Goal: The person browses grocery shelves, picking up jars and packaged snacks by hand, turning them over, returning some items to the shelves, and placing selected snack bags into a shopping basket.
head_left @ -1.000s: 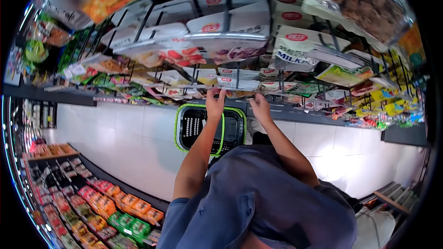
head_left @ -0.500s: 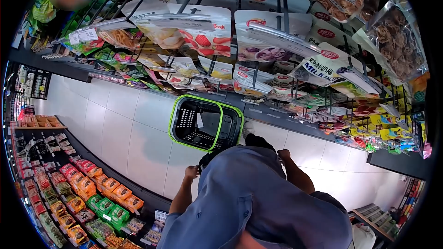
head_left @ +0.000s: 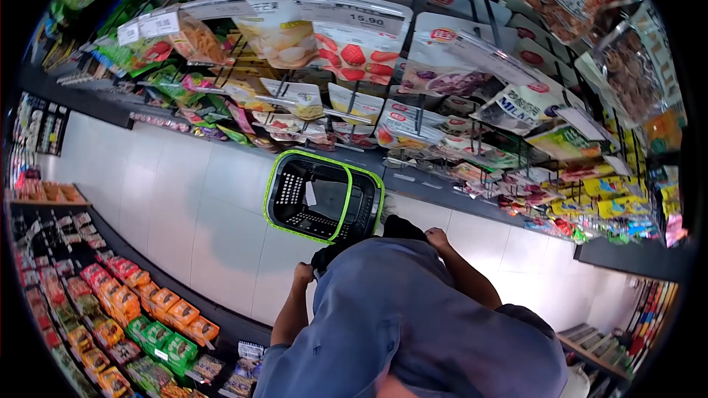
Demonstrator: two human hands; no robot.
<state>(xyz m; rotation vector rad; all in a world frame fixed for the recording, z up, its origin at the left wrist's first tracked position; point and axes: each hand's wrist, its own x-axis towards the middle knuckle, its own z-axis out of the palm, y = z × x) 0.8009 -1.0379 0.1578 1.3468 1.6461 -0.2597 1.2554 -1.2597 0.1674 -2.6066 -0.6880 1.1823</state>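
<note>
A black shopping basket (head_left: 284,203) with a lime-green rim and handle stands on the floor just ahead of my legs. A small white patch shows on its inner side. My left hand (head_left: 303,274) is beside my dark trouser leg, low and behind the basket, with its fingers curled. On the other side, my right hand (head_left: 436,238) rests close against the other dark leg, fingers also curled. Both hands are apart from the basket. What they grip, if anything, is too small to make out. My blue-grey shirt (head_left: 361,302) fills the bottom middle.
A shelf rack with hanging snack bags (head_left: 354,48) and price tags runs along the far side. Behind and left, a sloped display holds orange packets (head_left: 181,313) and green packets (head_left: 166,343). Pale floor tiles (head_left: 221,232) lie between.
The view has shifted slightly, so the strawberry bag's price tag now reads 15.90. My hands stay by my legs, and the basket stands in the same place on the floor.
</note>
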